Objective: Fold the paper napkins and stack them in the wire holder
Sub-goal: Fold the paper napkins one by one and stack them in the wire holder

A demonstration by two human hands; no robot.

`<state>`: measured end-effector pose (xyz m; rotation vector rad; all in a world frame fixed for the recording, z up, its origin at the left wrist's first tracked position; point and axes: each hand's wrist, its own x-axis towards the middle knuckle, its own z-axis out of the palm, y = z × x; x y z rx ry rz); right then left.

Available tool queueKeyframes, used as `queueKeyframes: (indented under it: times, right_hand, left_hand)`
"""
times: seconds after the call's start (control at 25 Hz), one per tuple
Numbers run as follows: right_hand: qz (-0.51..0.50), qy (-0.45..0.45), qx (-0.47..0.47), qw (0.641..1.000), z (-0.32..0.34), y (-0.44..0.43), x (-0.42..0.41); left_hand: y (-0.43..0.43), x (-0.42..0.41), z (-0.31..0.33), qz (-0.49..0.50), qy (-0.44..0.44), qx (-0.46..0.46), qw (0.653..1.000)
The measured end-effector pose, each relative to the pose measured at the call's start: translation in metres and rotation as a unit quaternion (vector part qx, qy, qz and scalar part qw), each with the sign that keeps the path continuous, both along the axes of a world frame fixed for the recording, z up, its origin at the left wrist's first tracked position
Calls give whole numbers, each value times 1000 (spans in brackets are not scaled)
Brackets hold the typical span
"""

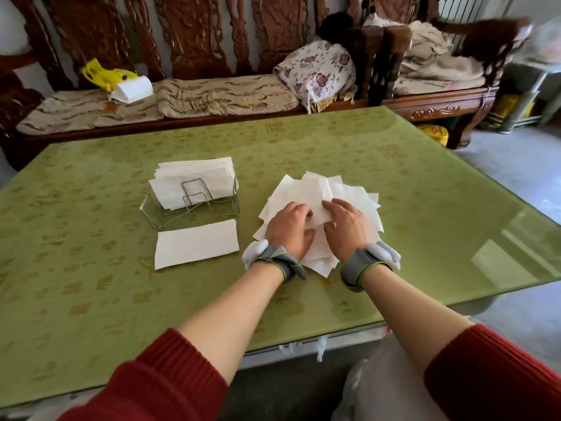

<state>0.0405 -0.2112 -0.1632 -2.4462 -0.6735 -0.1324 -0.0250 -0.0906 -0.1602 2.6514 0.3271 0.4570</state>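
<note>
Red ribbed sleeves (170, 375); left hand (288, 230), right hand (346, 229) pinch soft napkins (349, 191) (fanned squares).

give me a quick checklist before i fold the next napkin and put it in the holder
1. Hands on the loose pile: ok. The left hand and right hand are both on the napkin pile.
2. Grip takes one sheet only: cannot tell, the fingers hide the edges.
3. Wire holder upright: ok, it stands on the table.
4. Room in the holder: ok, the front looks free ahead of the stacked napkins.
5. Folded napkin put away: not ok, it lies flat on the table in front of the holder.
</note>
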Motion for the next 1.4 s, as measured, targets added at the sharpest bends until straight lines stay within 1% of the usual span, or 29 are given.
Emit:
queueKeyframes:
  times: [0.08,0.16,0.28,0.36,0.48,0.56,0.6,0.64,0.68,0.76,0.8,0.88,0.96,1.04,1.08,1.16,1.24,1.32,1.4]
  right_hand:
    - [-11,16,70,997,6,1,0]
    - [3,9,132,991,17,7,-7]
    - [102,-17,235,967,35,20,-30]
    - [169,-11,267,949,44,31,-48]
    - [240,1,261,935,50,45,-71]
    - [259,5,259,930,48,51,-84]
    - [255,4,248,935,44,53,-89]
    - [242,3,220,945,39,54,-93]
    - [226,6,182,957,32,55,-101]
    - [206,31,120,971,15,52,-117]
    - [201,49,119,971,8,48,-123]
    - [177,76,124,973,-3,40,-129]
    - [137,89,74,984,-9,35,-129]
    - [119,100,23,988,-9,34,-133]
    - [124,114,23,985,-8,35,-136]
    - [136,144,54,979,-5,36,-140]
    - [125,146,60,979,-5,39,-141]
    - [96,123,33,987,-7,43,-139]
    - [77,106,18,991,-10,47,-136]
  left_hand:
    - [0,-2,7,-5,-25,-18,1000]
    - [5,-5,16,-9,-72,-24,997]
    - [32,-16,30,25,-135,-6,990]
    - [57,-32,36,72,-168,-2,983]
    - [84,-68,42,133,-192,14,972]
    - [93,-98,43,140,-192,38,971]
    - [93,-115,45,140,-177,49,973]
    - [92,-129,45,136,-151,64,977]
    - [90,-145,46,129,-107,86,982]
    - [79,-171,39,115,12,138,984]
    - [74,-180,34,107,67,142,982]
    - [70,-194,24,89,140,105,981]
    - [71,-201,18,67,165,70,982]
    - [72,-204,15,60,165,48,983]
    - [72,-204,15,66,155,29,985]
    - [72,-202,12,98,111,-27,989]
    - [74,-199,6,129,56,-63,988]
    - [76,-195,1,135,12,-57,989]
    - [76,-191,0,125,-24,-24,992]
